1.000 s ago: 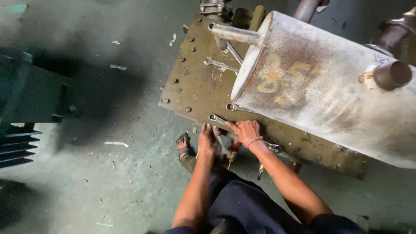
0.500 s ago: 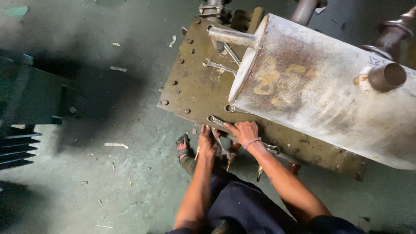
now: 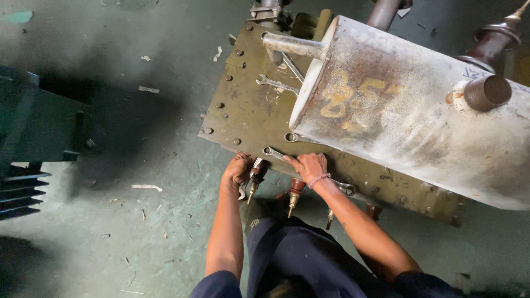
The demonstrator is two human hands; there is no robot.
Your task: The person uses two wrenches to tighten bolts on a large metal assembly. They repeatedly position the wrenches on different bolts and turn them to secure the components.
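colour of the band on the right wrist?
Pink, a thin band round the wrist just behind the right hand. Head view, the only view, shows it.

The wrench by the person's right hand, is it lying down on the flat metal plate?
Yes, the wrench lies flat on the bolted plate, with the right hand resting on its shaft.

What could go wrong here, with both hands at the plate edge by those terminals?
1. The right hand rests on a ring spanner lying loose near the edge of the steel plate; it could slide off onto the floor.
2. The left hand grips close to a brown bushing; a slip might crack it or bend its brass stud.
3. Two more spanners lie loose on the plate and could get knocked off.
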